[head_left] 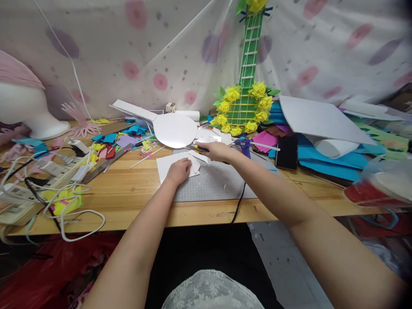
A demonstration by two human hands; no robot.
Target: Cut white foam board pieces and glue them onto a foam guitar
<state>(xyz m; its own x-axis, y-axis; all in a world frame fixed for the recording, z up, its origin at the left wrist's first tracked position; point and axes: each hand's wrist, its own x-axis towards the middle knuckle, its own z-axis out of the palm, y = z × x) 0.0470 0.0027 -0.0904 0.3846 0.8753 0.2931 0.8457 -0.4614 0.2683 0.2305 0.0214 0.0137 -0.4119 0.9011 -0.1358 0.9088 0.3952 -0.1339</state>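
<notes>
My left hand [179,171], fingers curled together, presses on a white board piece [165,165] lying on the grey cutting mat [215,184]. Smaller white strips [198,158] lie by its fingertips. Closed around a dark-handled tool [202,147], my right hand [215,151] is over the back of the mat; the hand hides most of the tool, so its kind is unclear. Just behind both hands sits a white round shape [175,130] with a long white neck [133,110] pointing back left. A blue glue gun [245,147] with a white glue stick rests right of my right hand.
A green paper guitar with yellow flowers [251,86] stands against the curtain. Left are a power strip with tangled cables [48,176], a metal ruler [107,164] and paper scraps. Right are a black phone [286,152], blue sheets [328,161] and a red-and-white tub [376,189].
</notes>
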